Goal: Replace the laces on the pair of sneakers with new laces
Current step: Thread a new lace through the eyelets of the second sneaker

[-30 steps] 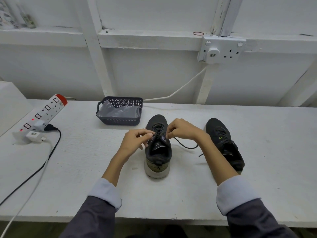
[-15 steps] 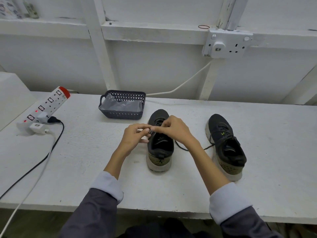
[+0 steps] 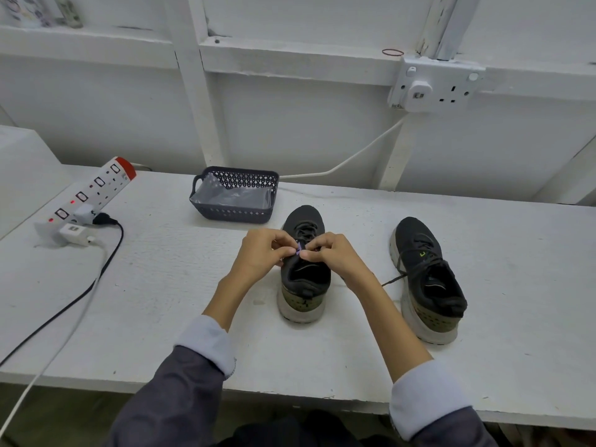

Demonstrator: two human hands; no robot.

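Right, both hands at one shoe. Shoe (image 3: 304,285) stands upright on the table (image 3: 177,285), just right of the basket (image 3: 232,216) and nearer the person, toe to the wall. Left hand (image 3: 261,253) has its fingers curled, thumb and forefinger pinching a small purple bit (image 3: 299,249) over the shoe's tongue. Right hand (image 3: 332,254) is curled the same way, and its thumb and forefinger meet the left's at that purple bit, so the two hands touch there. Cannot tell what the purple bit is, or whether it joins a lace. Black lace (image 3: 306,228) sits threaded in the shoe's eyelets, on the basket side of the knuckles.

Other shoe (image 3: 425,279) stands well right of the basket, also nearer the person, upright, toe to the wall. It is laced in black, with a loose end (image 3: 392,280) trailing on the table toward the first shoe. The basket is dark and perforated, with a clear plastic bag (image 3: 232,198) inside.

Power strip (image 3: 87,198) lies well left of the basket, red lamps lit, plugs in. A black cable (image 3: 122,232) runs from it toward the person. Wall socket (image 3: 435,83) sits above and right of the basket.
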